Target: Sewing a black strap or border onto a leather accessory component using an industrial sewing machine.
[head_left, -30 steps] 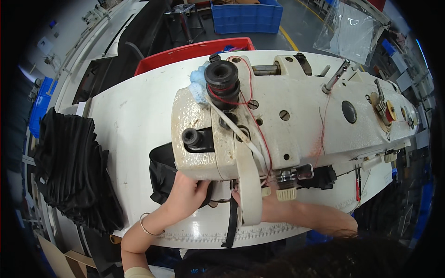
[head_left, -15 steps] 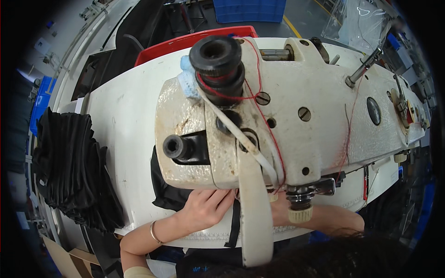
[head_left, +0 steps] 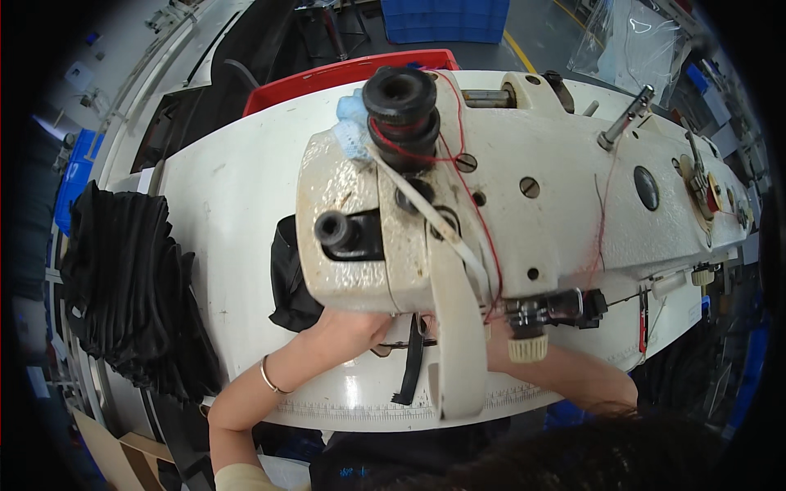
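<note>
A cream industrial sewing machine (head_left: 540,221) fills the middle of the view, threaded with red thread under a black knob (head_left: 401,102). My left hand (head_left: 348,326) reaches under the machine's head beside a bunched piece of black fabric (head_left: 288,282); its fingers are hidden by the machine. A thin bracelet (head_left: 266,375) sits on that wrist. My right forearm (head_left: 573,375) comes in from the lower right, with the hand hidden beneath the machine. A narrow black strap (head_left: 412,370) runs from under the head toward the table's front edge.
The white table (head_left: 221,196) carries the machine. A pile of folded black fabric (head_left: 123,286) lies at its left end. A red bin (head_left: 327,75) stands behind the table, with a blue crate (head_left: 442,20) further back. Cardboard (head_left: 106,446) sits at lower left.
The view has closed in on the machine head, which now looks larger. My left hand has slid further under the head, so its fingers no longer show.
</note>
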Tool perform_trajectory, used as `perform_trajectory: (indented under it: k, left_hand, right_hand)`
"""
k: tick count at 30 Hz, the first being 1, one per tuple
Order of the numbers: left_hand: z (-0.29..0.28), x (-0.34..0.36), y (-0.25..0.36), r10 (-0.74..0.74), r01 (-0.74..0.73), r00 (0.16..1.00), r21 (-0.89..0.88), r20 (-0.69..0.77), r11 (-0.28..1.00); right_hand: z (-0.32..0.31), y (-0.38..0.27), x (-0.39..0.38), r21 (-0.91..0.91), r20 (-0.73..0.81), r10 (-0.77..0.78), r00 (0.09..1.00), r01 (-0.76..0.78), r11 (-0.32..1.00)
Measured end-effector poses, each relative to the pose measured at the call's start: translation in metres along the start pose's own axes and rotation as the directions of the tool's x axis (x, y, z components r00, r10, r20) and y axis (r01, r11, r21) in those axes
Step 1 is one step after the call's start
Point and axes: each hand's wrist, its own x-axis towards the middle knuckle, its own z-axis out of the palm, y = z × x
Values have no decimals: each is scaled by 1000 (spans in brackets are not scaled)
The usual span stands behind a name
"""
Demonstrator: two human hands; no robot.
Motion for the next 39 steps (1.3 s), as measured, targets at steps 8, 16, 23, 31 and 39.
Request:
perform_trajectory:
  k: [8, 16, 23, 31, 39]
  left_hand:
    - [-41, -33, 100, 291, -498, 840, 437, 458, 749]
    - [-3, -93, 118, 357, -274, 933, 576, -34, 770]
    - [7, -102, 115, 322, -203, 922, 440, -214, 875]
    - [-54, -61, 83, -404, 247, 835, -401, -374, 882]
    - [-65, -57, 95, 184, -148, 978, 292, -99, 945]
  right_hand:
    - [-6, -63, -47, -554, 157, -642, 751, 605, 572]
    - [10, -76, -69, -566, -52, -557, 829, 435, 700]
    - [8, -81, -65, -572, -91, -577, 811, 432, 697]
    - [8, -74, -75, -566, 126, -478, 869, 459, 685]
    - [13, -72, -82, -545, 106, -432, 896, 416, 728]
